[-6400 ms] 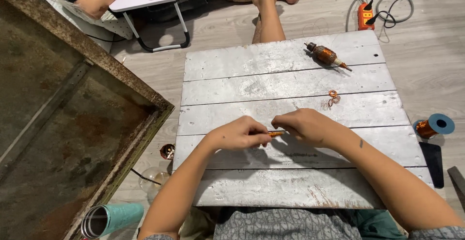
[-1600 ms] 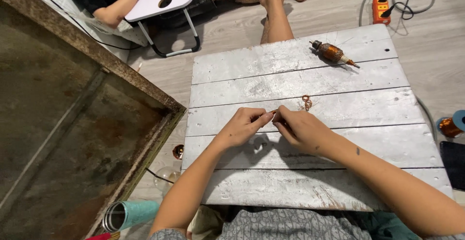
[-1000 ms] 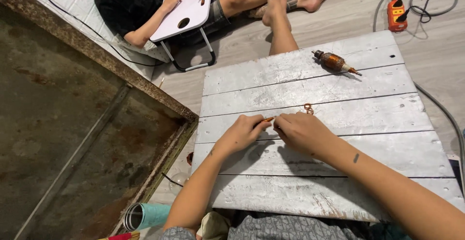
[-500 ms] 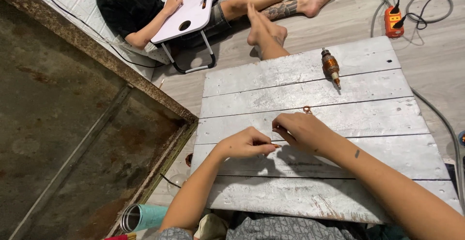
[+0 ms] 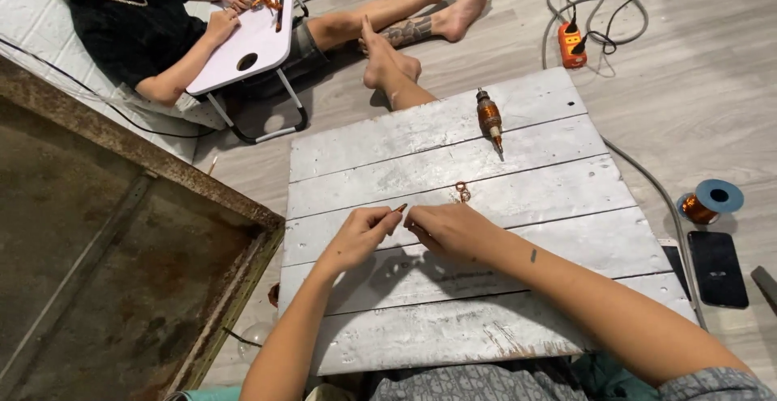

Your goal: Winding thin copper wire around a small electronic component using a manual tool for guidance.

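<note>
The person's left hand (image 5: 356,235) and right hand (image 5: 447,229) meet over the white wooden board (image 5: 486,320). The left fingers pinch a small copper piece (image 5: 401,207) at its tip; the right fingers are curled shut just beside it. A little copper ring (image 5: 462,192) lies near. Farther off lies a motor rotor (image 5: 489,118). Beyond, another person sits at a small white table (image 5: 251,33).

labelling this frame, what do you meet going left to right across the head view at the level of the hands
rusty metal frame → left hand → right hand → copper wire spool
</note>
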